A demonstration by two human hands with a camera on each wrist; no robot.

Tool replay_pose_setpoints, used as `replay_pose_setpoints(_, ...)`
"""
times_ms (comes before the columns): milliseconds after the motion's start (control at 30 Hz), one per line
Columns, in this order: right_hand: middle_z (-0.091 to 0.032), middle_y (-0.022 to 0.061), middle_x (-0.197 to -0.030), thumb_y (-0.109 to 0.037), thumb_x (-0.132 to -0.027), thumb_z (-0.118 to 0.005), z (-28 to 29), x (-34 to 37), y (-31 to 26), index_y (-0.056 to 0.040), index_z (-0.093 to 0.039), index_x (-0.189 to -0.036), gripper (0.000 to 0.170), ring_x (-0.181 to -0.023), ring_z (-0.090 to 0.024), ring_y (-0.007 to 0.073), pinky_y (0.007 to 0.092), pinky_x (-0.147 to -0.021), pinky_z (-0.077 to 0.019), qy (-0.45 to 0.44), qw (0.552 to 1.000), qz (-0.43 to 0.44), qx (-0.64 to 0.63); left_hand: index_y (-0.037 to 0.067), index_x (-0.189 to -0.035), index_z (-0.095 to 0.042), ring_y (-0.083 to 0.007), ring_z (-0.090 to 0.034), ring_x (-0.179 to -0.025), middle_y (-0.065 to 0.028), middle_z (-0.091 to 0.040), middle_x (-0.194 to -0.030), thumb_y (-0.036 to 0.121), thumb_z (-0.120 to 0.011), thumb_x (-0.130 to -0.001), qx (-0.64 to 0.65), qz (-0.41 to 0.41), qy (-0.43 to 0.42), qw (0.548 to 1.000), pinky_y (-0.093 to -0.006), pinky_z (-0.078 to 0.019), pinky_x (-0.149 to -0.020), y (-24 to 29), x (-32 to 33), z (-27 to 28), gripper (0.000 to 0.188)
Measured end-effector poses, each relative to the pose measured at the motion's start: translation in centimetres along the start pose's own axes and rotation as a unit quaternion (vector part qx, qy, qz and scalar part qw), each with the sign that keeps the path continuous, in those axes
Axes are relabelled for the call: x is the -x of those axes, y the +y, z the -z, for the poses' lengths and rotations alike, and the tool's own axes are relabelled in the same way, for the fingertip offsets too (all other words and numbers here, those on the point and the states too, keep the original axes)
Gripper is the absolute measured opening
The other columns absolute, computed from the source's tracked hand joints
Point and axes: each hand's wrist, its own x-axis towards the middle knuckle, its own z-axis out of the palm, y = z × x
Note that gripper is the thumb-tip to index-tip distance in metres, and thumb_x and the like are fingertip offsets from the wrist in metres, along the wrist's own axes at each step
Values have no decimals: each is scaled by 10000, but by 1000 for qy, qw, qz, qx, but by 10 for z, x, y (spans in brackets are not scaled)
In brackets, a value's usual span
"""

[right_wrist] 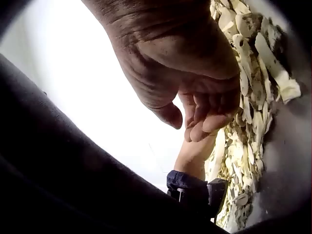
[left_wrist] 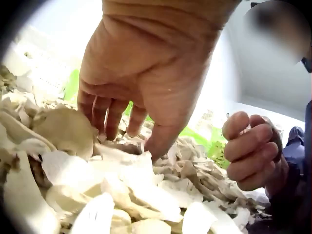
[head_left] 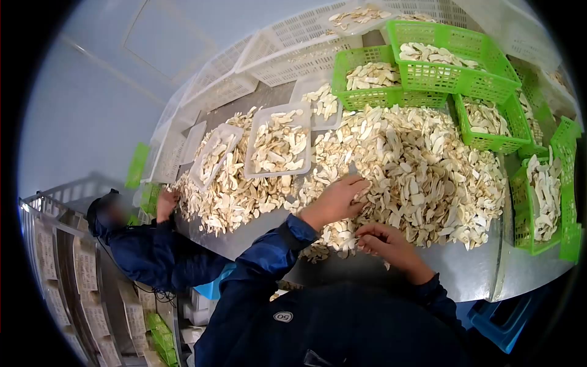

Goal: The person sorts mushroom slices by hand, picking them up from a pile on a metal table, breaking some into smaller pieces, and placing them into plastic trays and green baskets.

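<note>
A big heap of pale, flat slices [head_left: 422, 171], like sliced dried mushroom, covers much of the metal table. My left hand [head_left: 340, 199] reaches into its near left side. In the left wrist view this hand [left_wrist: 146, 73] points its fingers down among the slices, thumb apart from them, and the slices partly hide the fingertips. At the heap's front edge is my right hand [head_left: 391, 246], close to a small cluster of slices [head_left: 338, 237]. The right wrist view shows that hand [right_wrist: 195, 83] with loosely curled fingers and no slice visible in it.
Clear plastic trays [head_left: 278, 170] of slices sit on a second heap [head_left: 229, 202] to the left. Green baskets [head_left: 455, 76] with slices line the back and right. White crates [head_left: 287, 64] stand behind. Another person [head_left: 165, 251] works at the left end, beside a rack [head_left: 79, 269].
</note>
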Motion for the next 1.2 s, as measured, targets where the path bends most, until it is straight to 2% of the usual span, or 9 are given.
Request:
replay_pose_setpoints(67, -644, 0, -931, -164, -995, -558, 2, -2, 2, -29, -614, -1166, 224, -814, -584, 68, 221, -735, -481, 8, 1000, 12, 18, 36, -1139, -628, -339, -630, -999, -159, -651, -1095, 109, -678, -828, 7, 24, -39, 999, -393, -522, -838, -4, -4, -3, 324)
replay_pose_setpoints(200, -640, 3, -919, -154, -996, -552, 1, -4, 2, -24, -614, -1155, 214, -795, -574, 70, 224, -726, -475, 19, 1000, 11, 2, 33, -1035, -656, -247, -646, -696, -119, -674, -936, 55, -660, -855, 94, 40, 63, 993, -300, -512, -620, -5, 11, 17, 181)
replay_pose_setpoints(300, -649, 16, -951, -155, -989, -569, 0, -3, 2, -23, -615, -1165, 225, -837, -597, 73, 223, -762, -493, 9, 1000, -7, -23, 40, -1034, -657, -213, -627, -677, -98, -674, -924, 63, -675, -859, 115, 132, 106, 979, -282, -501, -618, -8, 34, 24, 178)
replay_pose_setpoints(433, -647, 18, -944, -149, -991, -565, -1, -4, 4, -23, -613, -1163, 219, -825, -594, 75, 222, -760, -491, 6, 1000, -10, -26, 38, -983, -652, -223, -587, -671, -82, -657, -870, 55, -691, -842, 61, 119, 185, 974, -297, -486, -633, -15, 54, 12, 147)
replay_pose_setpoints(467, -647, 17, -943, -150, -991, -565, 0, -6, 6, -23, -613, -1161, 218, -824, -593, 74, 221, -760, -490, 4, 1000, -12, -25, 45, -973, -645, -270, -593, -734, -92, -652, -859, 17, -665, -824, 59, 167, 125, 976, -342, -480, -693, -16, 58, 12, 152)
replay_pose_setpoints(733, -647, 7, -950, -165, -998, -561, 4, -7, 11, -31, -615, -1161, 218, -827, -588, 69, 217, -762, -483, 12, 1000, -19, -21, 60, -986, -662, -304, -582, -1006, -83, -651, -1016, 3, -680, -735, -15, -20, 94, 995, -389, -481, -876, 22, 49, 2, 258)
replay_pose_setpoints(833, -646, 3, -951, -167, -998, -561, 3, -6, 8, -36, -615, -1167, 220, -835, -589, 68, 218, -765, -482, 8, 1000, -20, -11, 62, -978, -662, -287, -600, -970, -77, -655, -1001, 28, -694, -742, -34, -18, 57, 998, -372, -492, -853, 18, 51, -3, 240)
replay_pose_setpoints(967, -646, 4, -960, -165, -995, -568, 4, -6, 9, -33, -611, -1180, 231, -849, -591, 69, 223, -769, -485, 4, 999, -20, -29, 61, -923, -654, -301, -604, -916, -81, -639, -958, 49, -662, -777, -12, 130, 64, 989, -387, -494, -858, 29, 47, 4, 147)
replay_pose_setpoints(1200, -644, 8, -971, -163, -991, -575, 2, -4, 2, -22, -600, -1199, 253, -857, -593, 74, 227, -774, -491, -7, 999, -31, -19, 53, -999, -664, -310, -594, -1026, -90, -646, -1080, 21, -689, -753, -23, -47, 68, 996, -389, -505, -878, 20, 15, -13, 250)
